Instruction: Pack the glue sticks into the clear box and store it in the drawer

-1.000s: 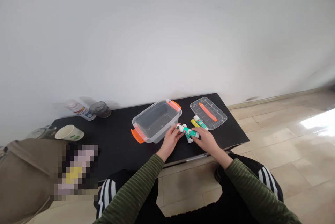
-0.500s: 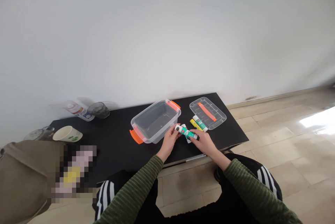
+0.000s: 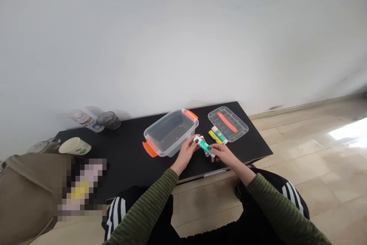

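The left hand (image 3: 185, 155) and right hand (image 3: 225, 155) gripped opposite ends of a green-and-white glue stick (image 3: 204, 146), its long axis slanting down rightward over the counter (image 3: 129, 161), just right of the clear box (image 3: 173, 151), left hand nearer it.

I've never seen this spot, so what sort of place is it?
Indoors, perhaps a room in a home or office: a black table against a plain wall, with pale, tile-like flooring beside it.
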`<act>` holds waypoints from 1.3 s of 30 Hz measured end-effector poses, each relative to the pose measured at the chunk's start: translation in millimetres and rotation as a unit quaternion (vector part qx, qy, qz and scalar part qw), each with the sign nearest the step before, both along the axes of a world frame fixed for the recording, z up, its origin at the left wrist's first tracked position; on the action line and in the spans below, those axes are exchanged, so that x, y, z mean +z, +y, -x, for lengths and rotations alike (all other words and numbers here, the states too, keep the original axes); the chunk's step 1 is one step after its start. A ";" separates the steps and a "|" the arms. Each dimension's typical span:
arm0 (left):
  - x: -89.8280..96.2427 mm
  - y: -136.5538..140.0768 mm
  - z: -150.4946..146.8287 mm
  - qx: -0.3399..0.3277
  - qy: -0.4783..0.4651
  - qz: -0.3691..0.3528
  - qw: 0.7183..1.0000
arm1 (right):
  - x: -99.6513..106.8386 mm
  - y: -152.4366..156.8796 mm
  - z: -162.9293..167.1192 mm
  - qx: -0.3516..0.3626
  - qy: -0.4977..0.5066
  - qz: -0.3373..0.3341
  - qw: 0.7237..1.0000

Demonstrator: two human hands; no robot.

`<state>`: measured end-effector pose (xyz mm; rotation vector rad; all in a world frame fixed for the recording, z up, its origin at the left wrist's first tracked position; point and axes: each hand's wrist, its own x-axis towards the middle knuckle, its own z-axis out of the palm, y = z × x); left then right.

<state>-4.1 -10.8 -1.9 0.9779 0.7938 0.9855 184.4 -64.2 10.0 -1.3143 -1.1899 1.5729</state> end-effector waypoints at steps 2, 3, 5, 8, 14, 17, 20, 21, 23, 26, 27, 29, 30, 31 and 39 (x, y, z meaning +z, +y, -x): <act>0.4 2.0 2.7 0.016 0.078 -0.019 0.997 | 1.6 1.1 0.1 0.011 -0.016 0.002 1.000; 1.2 2.6 4.5 0.028 0.118 -0.035 0.992 | 2.4 1.8 -0.3 0.013 -0.031 -0.002 0.999; 3.6 2.5 8.3 0.052 0.178 -0.078 0.980 | 4.0 3.9 -2.8 0.005 -0.075 -0.019 0.997; 5.5 -0.5 12.1 0.069 0.231 -0.128 0.962 | 7.6 9.2 -12.6 -0.047 -0.198 -0.078 0.976; -5.5 -4.7 12.9 0.018 0.426 -0.191 0.884 | 14.2 21.7 -35.3 -0.115 -0.494 -0.126 0.853; -10.6 -3.0 13.7 -0.008 0.505 -0.249 0.827 | 12.6 25.0 -36.7 -0.097 -0.556 -0.110 0.818; -11.1 -1.8 14.1 -0.038 0.562 -0.282 0.777 | 9.2 26.5 -31.8 -0.083 -0.584 -0.096 0.802; -10.5 -1.7 14.0 -0.047 0.575 -0.287 0.765 | 8.0 27.0 -29.6 -0.081 -0.592 -0.091 0.797; -8.5 -1.8 13.6 -0.059 0.596 -0.288 0.747 | 5.2 27.9 -25.4 -0.078 -0.605 -0.084 0.788; -5.2 -2.2 12.7 -0.069 0.611 -0.275 0.739 | 0.4 29.2 -21.0 -0.074 -0.618 -0.082 0.779; -4.2 -2.6 12.2 -0.071 0.612 -0.270 0.740 | -1.3 29.5 -20.0 -0.074 -0.620 -0.084 0.777; -2.7 -4.3 10.9 -0.078 0.609 -0.264 0.744 | -4.1 29.7 -18.0 -0.071 -0.623 -0.088 0.774; -2.2 -5.7 10.1 -0.082 0.606 -0.265 0.745 | -5.1 29.5 -16.7 -0.069 -0.625 -0.090 0.772; -1.8 -7.4 9.2 -0.087 0.603 -0.268 0.746 | -5.8 29.2 -15.3 -0.066 -0.628 -0.091 0.770; -0.7 -19.0 4.3 -0.117 0.601 -0.301 0.731 | -2.6 26.4 -4.4 -0.036 -0.652 -0.072 0.754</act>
